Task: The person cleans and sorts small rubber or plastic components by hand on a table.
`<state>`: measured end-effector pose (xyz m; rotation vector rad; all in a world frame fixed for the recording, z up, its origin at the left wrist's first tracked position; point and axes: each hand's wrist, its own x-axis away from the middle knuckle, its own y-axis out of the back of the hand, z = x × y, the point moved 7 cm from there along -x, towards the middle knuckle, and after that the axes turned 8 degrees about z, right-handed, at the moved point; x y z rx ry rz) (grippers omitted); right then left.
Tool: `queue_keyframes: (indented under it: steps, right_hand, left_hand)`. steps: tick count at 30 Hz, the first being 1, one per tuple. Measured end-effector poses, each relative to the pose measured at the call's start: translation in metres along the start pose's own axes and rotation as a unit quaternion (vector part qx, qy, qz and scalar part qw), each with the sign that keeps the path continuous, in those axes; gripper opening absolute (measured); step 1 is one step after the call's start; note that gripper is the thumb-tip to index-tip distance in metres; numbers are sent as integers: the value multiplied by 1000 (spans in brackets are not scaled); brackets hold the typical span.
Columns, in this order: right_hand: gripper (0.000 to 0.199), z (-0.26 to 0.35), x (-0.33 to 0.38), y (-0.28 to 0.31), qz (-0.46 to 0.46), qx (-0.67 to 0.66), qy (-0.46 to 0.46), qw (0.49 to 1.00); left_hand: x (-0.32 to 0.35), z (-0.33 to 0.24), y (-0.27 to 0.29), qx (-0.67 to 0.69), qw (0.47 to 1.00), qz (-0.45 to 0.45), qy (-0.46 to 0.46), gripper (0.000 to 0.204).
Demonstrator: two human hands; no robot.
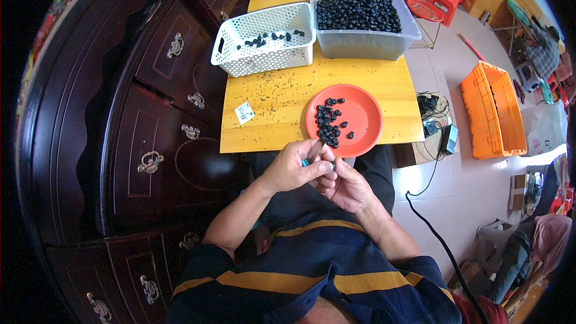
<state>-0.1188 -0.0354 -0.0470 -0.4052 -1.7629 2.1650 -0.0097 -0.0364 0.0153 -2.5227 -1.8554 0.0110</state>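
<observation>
Both hands meet just beyond the table's near edge, in front of a round red plate [371, 121]. My left hand [289, 168] is closed on a small tool with a teal handle [305, 162]; its working end is mostly hidden by the fingers. My right hand [350, 187] pinches a small dark round part [332, 167], and the left fingertips touch it too. On the plate's left side lie several small black ring-shaped parts [327, 121], with a few apart toward its middle.
A clear plastic bin [360, 45] heaped with black parts stands beside a white perforated basket [270, 60] holding several. Dark crumbs and a white printed slip [244, 113] lie on the yellow table [390, 90]. Dark drawers [144, 126] stand left; an orange crate [495, 114] and a cable [429, 222] right.
</observation>
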Motion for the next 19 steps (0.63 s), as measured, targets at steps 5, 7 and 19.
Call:
queue_keyframes:
  steps: [5, 7, 19]
  right_hand:
    - [30, 1, -2, 1, 17, -4, 17, 1000]
    - [28, 2, -1, 0, -22, 47, 13, 999]
    - [32, 5, 1, 6, 21, 104, 28, 994]
  left_hand:
    - [1, 3, -4, 79, 997, 0, 12, 14]
    - [3, 5, -1, 31, 999, 14, 6, 15]
    - [-5, -8, -8, 28, 999, 0, 23, 16]
